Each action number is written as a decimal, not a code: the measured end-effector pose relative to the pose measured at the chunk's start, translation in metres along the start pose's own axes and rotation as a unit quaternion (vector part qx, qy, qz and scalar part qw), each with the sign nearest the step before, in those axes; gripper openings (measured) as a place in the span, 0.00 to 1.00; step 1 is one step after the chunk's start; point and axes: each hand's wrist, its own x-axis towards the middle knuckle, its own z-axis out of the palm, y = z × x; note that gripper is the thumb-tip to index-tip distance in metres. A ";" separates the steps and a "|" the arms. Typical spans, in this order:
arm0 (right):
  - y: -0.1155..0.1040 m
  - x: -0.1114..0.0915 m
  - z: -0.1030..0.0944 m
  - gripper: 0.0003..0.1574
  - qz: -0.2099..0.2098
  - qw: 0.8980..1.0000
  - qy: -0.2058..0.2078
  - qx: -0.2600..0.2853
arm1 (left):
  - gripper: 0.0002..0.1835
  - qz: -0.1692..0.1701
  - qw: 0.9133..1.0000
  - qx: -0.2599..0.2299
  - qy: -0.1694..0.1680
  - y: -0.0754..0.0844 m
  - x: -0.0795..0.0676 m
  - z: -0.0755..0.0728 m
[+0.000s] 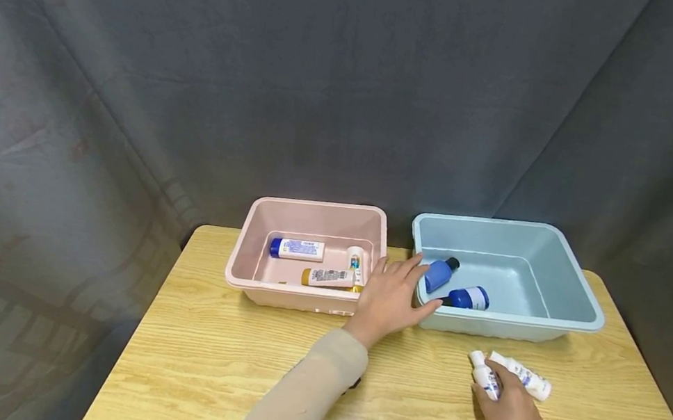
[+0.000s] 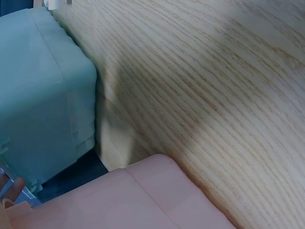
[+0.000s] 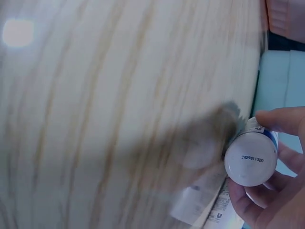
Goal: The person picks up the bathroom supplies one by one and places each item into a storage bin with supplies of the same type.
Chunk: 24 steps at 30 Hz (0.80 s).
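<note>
My right hand (image 1: 511, 417) grips a small white bottle (image 1: 487, 377) with blue print, between thumb and fingers. In the right wrist view the bottle's round base (image 3: 251, 160) faces the camera and bears a printed code. A second white bottle (image 1: 526, 379) lies on the table just beyond that hand. My left hand (image 1: 389, 297), its fingers spread and holding nothing, hovers where the pink bin (image 1: 294, 297) and the light blue bin (image 1: 505, 327) come close together. Its fingertips overlap a blue bottle (image 1: 438, 274) inside the light blue bin in the head view.
The pink bin contains a blue-capped tube (image 1: 300, 250), a yellow-capped tube (image 1: 328, 278) and another white tube (image 1: 355, 261). Another dark blue bottle (image 1: 471, 298) lies in the light blue bin. A grey curtain (image 1: 350, 99) hangs behind the wooden table (image 1: 186, 360).
</note>
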 end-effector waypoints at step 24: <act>-0.024 -0.014 -0.035 0.32 -0.081 0.986 0.147 -0.005 | 0.40 0.002 1.000 0.005 -0.005 0.000 0.000 0.002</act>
